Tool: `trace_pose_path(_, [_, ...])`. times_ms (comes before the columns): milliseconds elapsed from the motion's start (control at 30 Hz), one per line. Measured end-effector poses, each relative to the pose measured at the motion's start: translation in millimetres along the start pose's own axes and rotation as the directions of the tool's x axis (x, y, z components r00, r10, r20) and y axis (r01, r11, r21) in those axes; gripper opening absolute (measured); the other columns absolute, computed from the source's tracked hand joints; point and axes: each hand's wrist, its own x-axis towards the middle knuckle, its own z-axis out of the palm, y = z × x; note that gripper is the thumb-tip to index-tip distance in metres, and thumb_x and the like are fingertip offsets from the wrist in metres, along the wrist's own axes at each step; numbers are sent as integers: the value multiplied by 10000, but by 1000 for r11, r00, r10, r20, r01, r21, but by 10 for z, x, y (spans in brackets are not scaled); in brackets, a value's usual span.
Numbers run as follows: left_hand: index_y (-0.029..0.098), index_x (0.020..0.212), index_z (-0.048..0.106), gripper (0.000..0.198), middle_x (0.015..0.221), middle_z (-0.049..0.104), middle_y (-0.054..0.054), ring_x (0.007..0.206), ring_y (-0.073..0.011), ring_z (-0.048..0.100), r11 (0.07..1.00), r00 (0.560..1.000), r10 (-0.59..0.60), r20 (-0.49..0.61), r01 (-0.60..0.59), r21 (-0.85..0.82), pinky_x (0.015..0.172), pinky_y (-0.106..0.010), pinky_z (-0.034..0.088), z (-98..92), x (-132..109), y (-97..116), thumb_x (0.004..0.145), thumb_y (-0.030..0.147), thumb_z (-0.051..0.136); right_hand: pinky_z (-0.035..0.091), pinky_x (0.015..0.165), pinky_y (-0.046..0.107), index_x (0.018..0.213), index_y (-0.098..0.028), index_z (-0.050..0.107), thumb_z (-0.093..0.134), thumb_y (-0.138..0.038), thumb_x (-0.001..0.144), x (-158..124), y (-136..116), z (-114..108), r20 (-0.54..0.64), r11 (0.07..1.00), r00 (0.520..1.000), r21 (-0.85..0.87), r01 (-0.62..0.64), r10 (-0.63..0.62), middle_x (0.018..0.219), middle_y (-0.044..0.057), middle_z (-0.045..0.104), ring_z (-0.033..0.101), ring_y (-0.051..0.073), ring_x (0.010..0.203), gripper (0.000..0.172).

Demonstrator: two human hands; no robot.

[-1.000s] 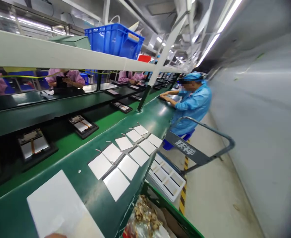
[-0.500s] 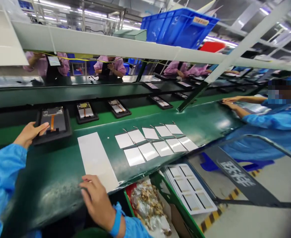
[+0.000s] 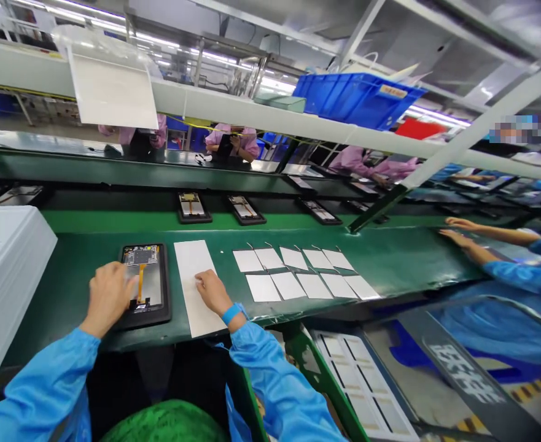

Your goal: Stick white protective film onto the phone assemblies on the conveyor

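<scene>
The green tabletop (image 3: 401,258) holds ten flat white rectangular pieces (image 3: 314,286), one long white sheet (image 3: 193,301) and one open-backed black tablet (image 3: 152,286).

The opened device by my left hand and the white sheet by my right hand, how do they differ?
The opened device shows a circuit board and an orange ribbon inside a black frame; the white sheet is plain. The device looks thick-edged, while the sheet looks thin. The device is partly covered by your left hand, the sheet by your right hand. Both lie side by side on the green bench.
</scene>
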Motion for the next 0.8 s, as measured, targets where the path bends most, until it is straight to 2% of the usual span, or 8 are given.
trace_pose_path(33, [143,1224,612,394,1283,594,-173,1200,-328,525,991,992,123,1,-123,-43,953,-483,453,50,-31,149,959,388,452,475,891,295,1080,-156,680,583,-108,883,43,6,47,0,1000,1000,-12,-14,14,1051,101,634,629,182,918,225])
trace_pose_path(100, [171,1236,603,325,1320,595,-138,1246,-283,508,929,935,355,28,-349,-121,1017,-457,419,199,-101,460,955,280,481,474,872,300,1064,-153,677,586,-100,872,95,27,114,-9,999,999,-32,-40,39,1060,107,624,625,184,902,219])
trace_pose_path(133, [188,1260,588,332,1351,583,-124,1280,-281,487,894,899,435,43,-426,-137,1049,-471,392,282,-134,599,944,245,503,473,864,302,1055,-156,674,586,-98,869,107,39,136,-15,998,998,-41,-53,53,1058,105,619,623,183,895,213])
trace_pose_path(200, [213,1294,565,372,1389,566,-105,1323,-291,456,854,856,513,71,-500,-141,1091,-517,342,427,-185,801,923,215,546,470,855,300,1025,-163,668,592,-96,860,116,53,161,-28,996,997,-53,-73,72,1040,94,613,617,180,885,194])
trace_pose_path(300, [218,1267,581,351,1362,590,-92,1332,-301,454,849,846,525,99,-511,-138,1120,-560,296,544,-220,899,917,240,577,468,849,290,976,-165,657,604,-78,837,113,51,172,-43,995,996,-56,-79,77,1010,78,606,609,175,882,173])
trace_pose_path(433, [223,1232,611,309,1364,596,-81,1348,-296,445,855,852,513,101,-499,-140,1142,-574,266,576,-229,848,932,282,565,472,862,289,963,-167,640,597,-61,822,66,26,174,-57,998,997,-44,-52,50,982,60,599,598,177,906,181])
trace_pose_path(600, [259,1288,598,345,1409,573,-66,1366,-291,433,852,849,519,102,-504,-139,1141,-599,263,597,-231,843,952,281,518,470,919,306,1191,-165,604,530,-34,848,-63,4,173,-90,999,996,-39,6,-10,1098,85,589,587,187,980,374])
trace_pose_path(800, [256,1255,623,329,1361,606,-77,1355,-312,440,847,842,527,113,-509,-155,1125,-631,259,567,-220,874,953,248,492,474,920,337,1040,-194,666,539,-72,852,-115,-22,165,-128,997,989,28,72,-68,1049,74,619,590,207,998,257])
